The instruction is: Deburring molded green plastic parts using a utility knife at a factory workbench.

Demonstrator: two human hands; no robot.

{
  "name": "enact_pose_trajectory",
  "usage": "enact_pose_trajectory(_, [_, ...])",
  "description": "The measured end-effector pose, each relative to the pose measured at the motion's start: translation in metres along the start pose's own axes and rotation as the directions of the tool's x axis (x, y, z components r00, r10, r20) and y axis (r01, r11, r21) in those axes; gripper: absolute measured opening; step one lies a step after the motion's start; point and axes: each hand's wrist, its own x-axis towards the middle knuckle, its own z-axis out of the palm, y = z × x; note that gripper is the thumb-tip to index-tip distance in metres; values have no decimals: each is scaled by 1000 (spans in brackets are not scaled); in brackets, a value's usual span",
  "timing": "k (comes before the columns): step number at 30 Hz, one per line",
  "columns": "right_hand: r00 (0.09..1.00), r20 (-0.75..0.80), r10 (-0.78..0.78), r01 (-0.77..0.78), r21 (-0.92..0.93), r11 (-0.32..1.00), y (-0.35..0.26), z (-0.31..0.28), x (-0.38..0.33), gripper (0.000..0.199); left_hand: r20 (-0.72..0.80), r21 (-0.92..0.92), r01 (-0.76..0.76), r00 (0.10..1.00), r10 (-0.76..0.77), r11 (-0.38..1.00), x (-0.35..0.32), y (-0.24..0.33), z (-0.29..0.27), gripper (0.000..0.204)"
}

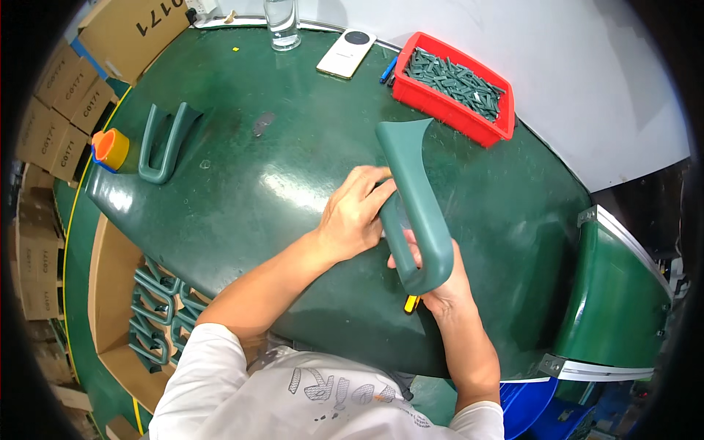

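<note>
A green U-shaped plastic part [419, 183] stands on end above the table in front of me, one flared tip pointing up and away. My left hand [357, 209] is closed on its far left arm, and the part hides some of the fingertips. My right hand [444, 282] is closed beneath and behind the curved end. From it sticks the end of a slim yellow-and-black tool [412, 303]; the rest is covered by the hand and the part. A matching green U-shaped part [167, 143] lies at the left of the table.
The green table [242, 213] bears a red bin [455, 114] of small green pieces, a phone [347, 53], a glass of water [282, 26] and blue pens [389, 70]. An orange tape roll [111, 149] is at the left edge. Below stands a carton [114, 293] holding several green parts.
</note>
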Motion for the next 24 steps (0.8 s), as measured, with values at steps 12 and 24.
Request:
enact_pose_trajectory(12, [632,180,-754,400,-909,118,-1,-62,4,29,333,-454,411,901,-277,790,-13,0,5,32])
enact_pose_trajectory(24, [641,206,-739,375,-924,67,17,-59,10,19,413,-453,467,865,-286,759,-12,0,-1,32])
